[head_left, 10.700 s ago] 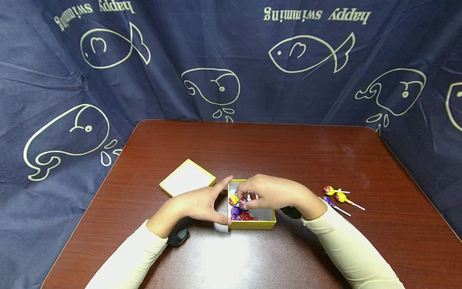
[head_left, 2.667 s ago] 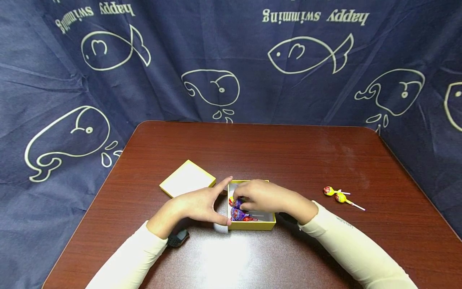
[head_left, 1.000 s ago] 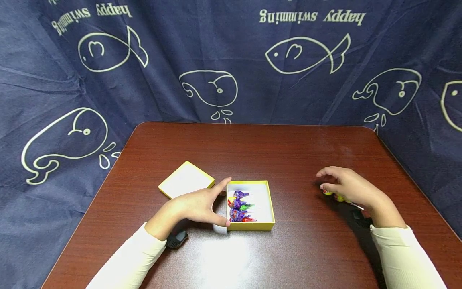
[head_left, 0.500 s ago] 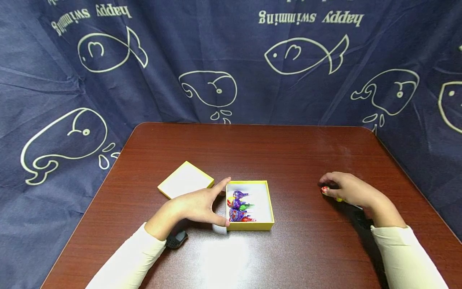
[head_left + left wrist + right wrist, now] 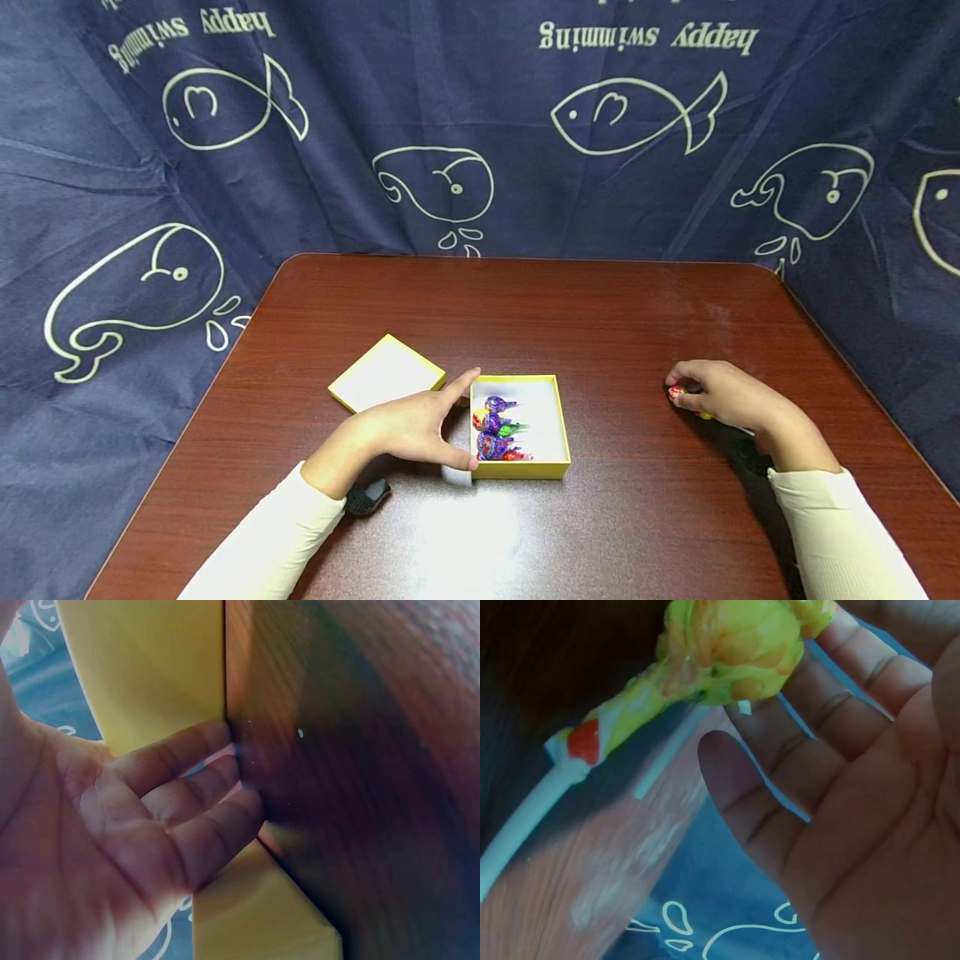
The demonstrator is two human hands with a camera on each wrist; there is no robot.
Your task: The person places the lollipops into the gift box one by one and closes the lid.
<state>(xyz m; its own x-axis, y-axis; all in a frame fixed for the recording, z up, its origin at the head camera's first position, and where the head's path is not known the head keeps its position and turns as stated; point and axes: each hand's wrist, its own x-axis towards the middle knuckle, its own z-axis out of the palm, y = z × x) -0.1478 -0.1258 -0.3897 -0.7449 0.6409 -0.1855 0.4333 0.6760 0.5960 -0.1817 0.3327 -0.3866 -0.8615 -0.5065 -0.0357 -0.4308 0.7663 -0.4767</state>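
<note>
My left hand (image 5: 405,427) is at the left side of a yellow-rimmed box (image 5: 521,471), thumb and index finger spread to its two left corners. In the left wrist view its other fingers (image 5: 214,836) extend beside yellow cardboard. Inside the box, several wrapped lollipops (image 5: 492,446) lie in a row along the left wall, purple, yellow, green and red, sticks pointing right. To the right, my right hand (image 5: 731,398) pinches a red-and-yellow lollipop (image 5: 676,392) between thumb and fingers, low at the table. Another yellow lollipop (image 5: 735,645) lies under that hand, mostly hidden in the head view.
A yellow-edged lid (image 5: 386,372), white face up, lies behind my left hand. The brown table (image 5: 525,317) is backed by a dark blue curtain (image 5: 510,75) with fish and whale drawings. A black wrist device (image 5: 369,497) shows under my left wrist.
A purple lollipop went from the right of the table into the box. My right hand then moved back right, lowered, and its fingers closed on the red-and-yellow lollipop. My left hand stayed put.
</note>
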